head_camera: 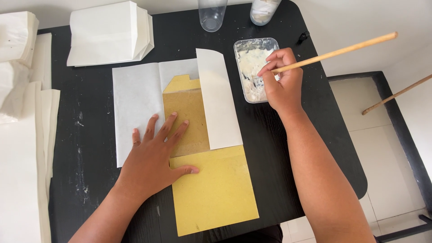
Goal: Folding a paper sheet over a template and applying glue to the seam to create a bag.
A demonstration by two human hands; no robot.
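Left hand (pixel 153 157) flat and open, fingers spread, gripping nothing, just pressing down on white paper (pixel 135 108) and brown card (pixel 186 114). Right beside the thumb, a yellow card (pixel 216 193), poking out toward the body past the table (pixel 279 148) edge. Just past the fingertips, a white flap (pixel 218 103) folded over the brown card. Right hand (pixel 281 81) closed around a long stick (pixel 335 51), pinched near its low end, tip dipped down into a clear tub (pixel 254 67) of white paste. Tub right under that hand, just beside the flap. Further out from both hands, two clear cups (pixel 212 13) at the far table edge. Off past the left hand, a pile of folded white bags (pixel 110 33) and more white sheets. Could go wrong: paste might drip off the stick onto the black table or the wrong bit of paper, if too much clings to the tip. Might also tip the tub, since the stick is long and leans on the rim. Paper might slide or wrinkle if the flat hand lifts or shifts. Flap might spring open, since nothing holds it down.
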